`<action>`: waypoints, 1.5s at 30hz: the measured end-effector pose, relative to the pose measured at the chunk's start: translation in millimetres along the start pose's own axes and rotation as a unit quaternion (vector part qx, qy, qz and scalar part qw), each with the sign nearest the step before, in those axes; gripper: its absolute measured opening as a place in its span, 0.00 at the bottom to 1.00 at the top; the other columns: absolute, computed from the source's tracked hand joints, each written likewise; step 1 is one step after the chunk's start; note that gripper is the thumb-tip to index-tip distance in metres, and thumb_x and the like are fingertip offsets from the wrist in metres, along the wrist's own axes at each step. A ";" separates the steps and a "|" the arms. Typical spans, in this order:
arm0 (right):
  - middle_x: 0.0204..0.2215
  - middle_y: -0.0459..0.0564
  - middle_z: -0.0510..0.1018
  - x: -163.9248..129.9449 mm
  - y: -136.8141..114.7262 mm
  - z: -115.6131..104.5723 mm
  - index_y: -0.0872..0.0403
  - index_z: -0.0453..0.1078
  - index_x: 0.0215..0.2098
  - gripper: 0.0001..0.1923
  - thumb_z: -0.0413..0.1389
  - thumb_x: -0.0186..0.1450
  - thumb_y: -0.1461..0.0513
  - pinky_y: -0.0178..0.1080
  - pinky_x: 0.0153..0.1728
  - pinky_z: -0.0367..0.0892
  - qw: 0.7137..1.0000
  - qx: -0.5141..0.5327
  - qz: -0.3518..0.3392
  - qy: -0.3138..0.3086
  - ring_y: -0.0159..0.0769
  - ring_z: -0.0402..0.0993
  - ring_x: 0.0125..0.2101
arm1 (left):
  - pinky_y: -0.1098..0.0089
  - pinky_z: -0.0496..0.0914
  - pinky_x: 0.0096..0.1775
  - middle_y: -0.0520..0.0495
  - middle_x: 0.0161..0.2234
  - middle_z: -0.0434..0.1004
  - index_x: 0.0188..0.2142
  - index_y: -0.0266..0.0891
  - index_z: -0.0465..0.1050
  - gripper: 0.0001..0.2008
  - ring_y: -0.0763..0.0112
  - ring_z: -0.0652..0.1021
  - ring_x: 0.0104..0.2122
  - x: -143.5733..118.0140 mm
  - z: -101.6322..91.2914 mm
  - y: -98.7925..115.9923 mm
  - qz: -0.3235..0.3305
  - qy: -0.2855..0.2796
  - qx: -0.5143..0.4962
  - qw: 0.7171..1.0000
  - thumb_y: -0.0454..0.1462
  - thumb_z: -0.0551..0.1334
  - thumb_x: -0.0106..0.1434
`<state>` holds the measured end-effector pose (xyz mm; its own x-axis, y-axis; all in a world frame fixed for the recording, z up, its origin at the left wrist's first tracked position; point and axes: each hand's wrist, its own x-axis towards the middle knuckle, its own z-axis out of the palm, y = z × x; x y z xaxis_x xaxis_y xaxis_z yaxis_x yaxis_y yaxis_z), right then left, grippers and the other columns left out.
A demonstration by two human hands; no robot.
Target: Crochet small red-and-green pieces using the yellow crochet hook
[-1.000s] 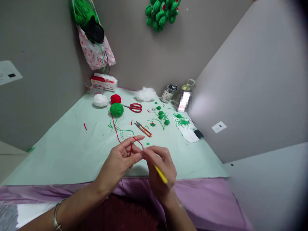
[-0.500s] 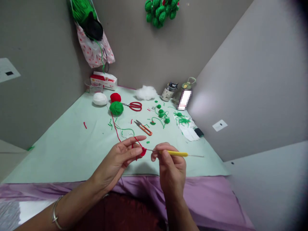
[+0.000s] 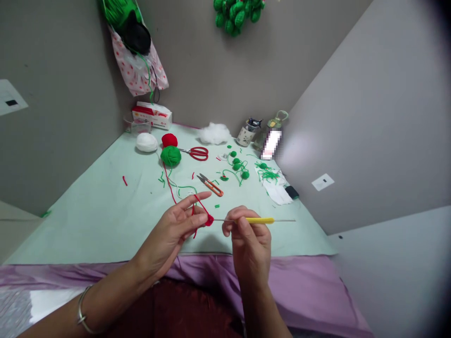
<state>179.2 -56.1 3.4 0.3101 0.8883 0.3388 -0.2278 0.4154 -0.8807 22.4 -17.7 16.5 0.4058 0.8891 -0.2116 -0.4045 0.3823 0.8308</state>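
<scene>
My left hand (image 3: pixel 175 231) pinches a small red crochet piece (image 3: pixel 209 219) and carries a red yarn strand (image 3: pixel 169 184) over its forefinger; the strand runs back toward the red yarn ball (image 3: pixel 169 140). In my right hand (image 3: pixel 246 237) is a yellow-handled crochet hook (image 3: pixel 259 220), held level with its tip in the red piece. Both hands hover above the near edge of the pale green table (image 3: pixel 98 220).
A green yarn ball (image 3: pixel 171 156), white yarn ball (image 3: pixel 147 142), red scissors (image 3: pixel 197 153), orange thread snips (image 3: pixel 210 185), white stuffing (image 3: pixel 214 134), small green crocheted pieces (image 3: pixel 237 166), a jar (image 3: pixel 248 133) and a box (image 3: pixel 152 115) lie farther back. Grey walls enclose the table.
My right hand turned the hook from pointing down toward me to lying level, tip in the red piece. The small red piece now shows between the hands.
</scene>
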 end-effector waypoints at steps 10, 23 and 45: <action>0.34 0.49 0.79 -9.5 19.3 -5.3 0.47 0.80 0.45 0.13 0.56 0.71 0.67 0.41 0.35 0.73 0.932 -0.277 -0.235 0.007 0.37 0.76 0.35 | 0.71 0.73 0.42 0.61 0.21 0.64 0.52 0.37 0.83 0.21 0.86 0.55 0.18 -0.6 0.1 -5.6 -0.108 -0.038 -0.117 0.986 0.36 0.76 0.58; 0.31 0.46 0.74 1.0 6.2 0.7 0.52 0.80 0.38 0.07 0.59 0.71 0.60 0.37 0.32 0.70 0.997 -0.068 -0.027 0.036 0.30 0.72 0.28 | 0.72 0.68 0.45 0.55 0.30 0.78 0.54 0.45 0.81 0.24 0.75 0.75 0.33 -4.6 4.5 -1.4 0.023 -0.011 -0.033 0.999 0.36 0.76 0.58; 0.38 0.50 0.84 -7.8 -6.1 -7.0 0.50 0.75 0.47 0.12 0.50 0.74 0.67 0.41 0.37 0.78 0.951 -0.239 -0.172 -0.096 0.35 0.81 0.34 | 0.73 0.68 0.44 0.54 0.30 0.76 0.53 0.45 0.82 0.22 0.74 0.74 0.34 -3.1 -0.3 -0.1 0.026 -0.014 0.008 1.000 0.38 0.75 0.59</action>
<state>184.6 -67.0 3.8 0.1063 0.7541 0.6481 0.3157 0.5925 -0.7411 20.9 -20.4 17.0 0.4079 0.9000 -0.1537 -0.4122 0.3318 0.8485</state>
